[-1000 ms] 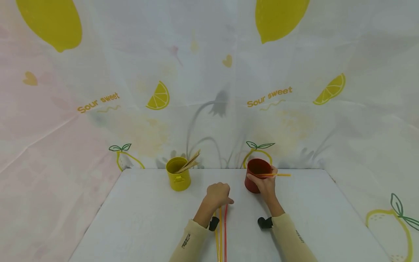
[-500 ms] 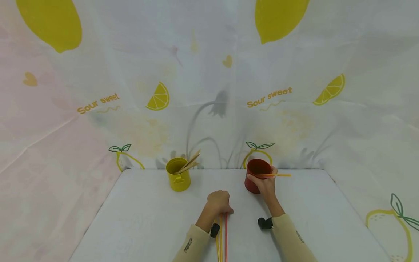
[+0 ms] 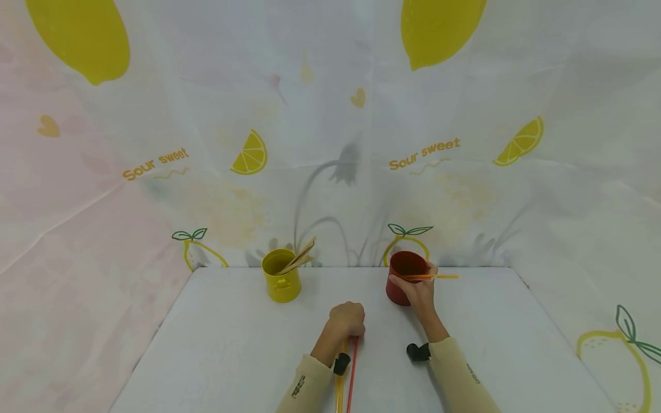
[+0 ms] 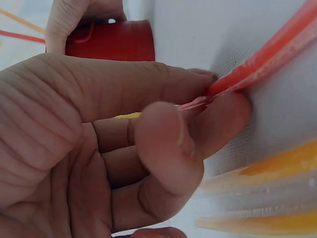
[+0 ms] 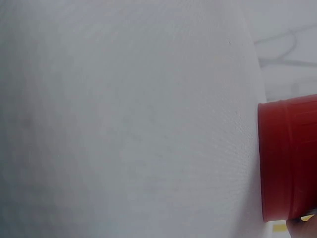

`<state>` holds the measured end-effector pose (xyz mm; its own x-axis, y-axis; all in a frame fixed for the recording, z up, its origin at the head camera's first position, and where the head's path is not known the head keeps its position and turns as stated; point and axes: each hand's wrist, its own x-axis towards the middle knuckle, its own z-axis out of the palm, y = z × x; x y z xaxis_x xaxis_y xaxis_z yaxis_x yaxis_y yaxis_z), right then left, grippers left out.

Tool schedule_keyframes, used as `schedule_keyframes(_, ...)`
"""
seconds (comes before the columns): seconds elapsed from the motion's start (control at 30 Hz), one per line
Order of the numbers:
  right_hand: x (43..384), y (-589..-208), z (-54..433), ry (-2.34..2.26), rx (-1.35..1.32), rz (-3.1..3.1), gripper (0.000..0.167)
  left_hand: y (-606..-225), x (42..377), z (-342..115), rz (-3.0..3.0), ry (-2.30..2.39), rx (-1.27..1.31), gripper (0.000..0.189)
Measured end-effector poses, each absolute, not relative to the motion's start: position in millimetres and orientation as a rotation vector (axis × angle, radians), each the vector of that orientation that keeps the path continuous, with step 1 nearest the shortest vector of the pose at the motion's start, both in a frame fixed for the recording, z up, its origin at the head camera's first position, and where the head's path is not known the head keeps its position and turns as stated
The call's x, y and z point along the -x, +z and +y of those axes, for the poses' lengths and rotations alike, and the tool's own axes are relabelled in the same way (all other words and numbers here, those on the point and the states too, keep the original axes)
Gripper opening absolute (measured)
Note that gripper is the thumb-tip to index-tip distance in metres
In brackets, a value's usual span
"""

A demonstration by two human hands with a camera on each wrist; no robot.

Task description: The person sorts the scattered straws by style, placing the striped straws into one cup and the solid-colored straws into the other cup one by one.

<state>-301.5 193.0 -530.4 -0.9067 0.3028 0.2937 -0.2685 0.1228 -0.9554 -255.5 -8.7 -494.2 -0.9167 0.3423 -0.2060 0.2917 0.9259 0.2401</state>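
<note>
In the head view my left hand is low over the table's middle, at the far end of a red drinking straw. Thumb and finger pinch this straw in the left wrist view, where clear film shows along it. Yellow straws lie beside it, partly hidden by the hand and wrist. My right hand grips the side of a small red bucket standing upright at the back. Thin orange and red straws stick out to the right across that hand. The right wrist view catches mostly table and the bucket's side.
A yellow bucket stands back left, with flat tan sticks leaning over its rim. Behind the white table hangs a lemon-printed cloth. Black wrist cameras sit at both wrists.
The left hand has drawn back toward the person and now pinches the red straw. That straw's near end has swung left, and the yellow straws have bunched together. My right hand stays put.
</note>
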Motion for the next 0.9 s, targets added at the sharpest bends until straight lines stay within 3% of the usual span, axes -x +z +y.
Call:
schedule_keyframes(0.5, 300.4, -529.5, 191.6, 1.806, 0.023, -1.988, 0.088, -460.2, 254.0, -9.0, 3.013, 0.443, -0.590, 0.033)
schedule_keyframes(0.73, 300.8, -530.2, 191.6, 1.791, 0.019, -1.981, 0.088, -430.7, 244.8, -8.1, 3.252, 0.564, -0.675, 0.030)
schedule_keyframes(0.9, 301.8, -531.2, 191.6, 1.785, 0.022, -1.974, 0.088, -408.7, 240.6, -5.7, 3.418, 0.701, -0.723, 0.018)
